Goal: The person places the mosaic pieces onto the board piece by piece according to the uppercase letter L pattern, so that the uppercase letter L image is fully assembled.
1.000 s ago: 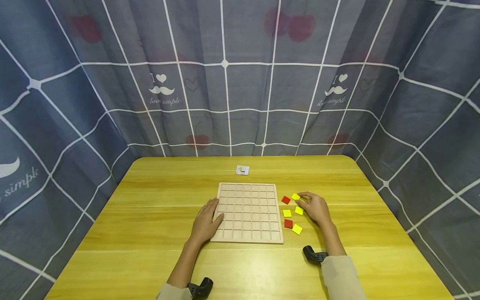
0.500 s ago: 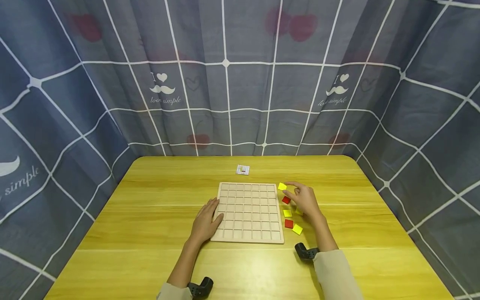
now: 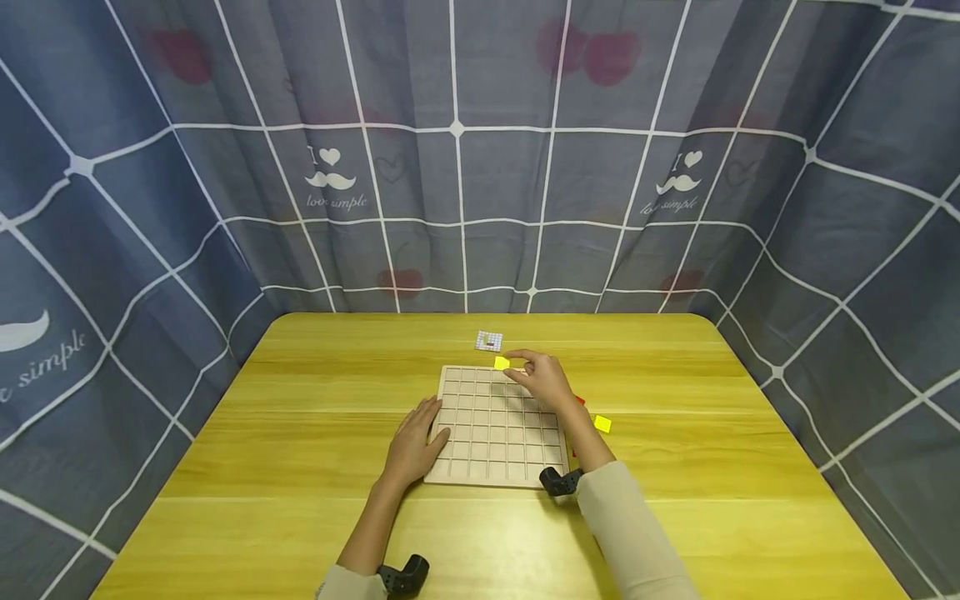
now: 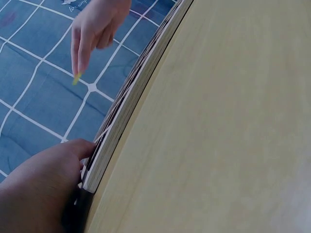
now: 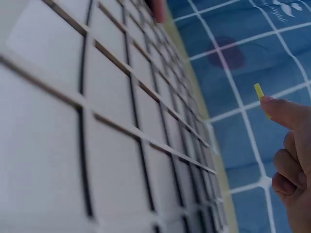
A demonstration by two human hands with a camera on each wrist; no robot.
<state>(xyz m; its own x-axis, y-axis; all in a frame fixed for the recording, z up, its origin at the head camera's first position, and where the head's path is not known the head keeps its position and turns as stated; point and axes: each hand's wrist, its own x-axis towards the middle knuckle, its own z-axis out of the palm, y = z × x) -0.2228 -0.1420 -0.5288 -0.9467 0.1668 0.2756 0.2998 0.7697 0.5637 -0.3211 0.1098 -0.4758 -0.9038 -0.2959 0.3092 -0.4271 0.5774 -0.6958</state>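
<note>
A square wooden grid board (image 3: 487,425) lies on the table in the head view. My left hand (image 3: 411,446) rests along its left edge, fingers extended and thumb over the board. Between thumb and forefinger, my right hand (image 3: 546,382) pinches a thin square yellow tile (image 3: 502,363), raised above the board near its far edge. The right wrist view shows the same tile (image 5: 258,91) edge-on, with the other fingers curled in. To the right of the board lies another yellow tile (image 3: 602,424), while a red tile (image 3: 580,401) peeks out from behind my right wrist.
A small card with a printed grid (image 3: 489,341) lies beyond the board's far edge. The wooden table (image 3: 315,400) ends at a blue-grey checked curtain (image 3: 480,183). My right forearm covers most of the loose tiles on the right.
My right hand has picked up a yellow tile from the loose ones and carried it left, over the far part of the board. The left hand has stayed on the board's edge.
</note>
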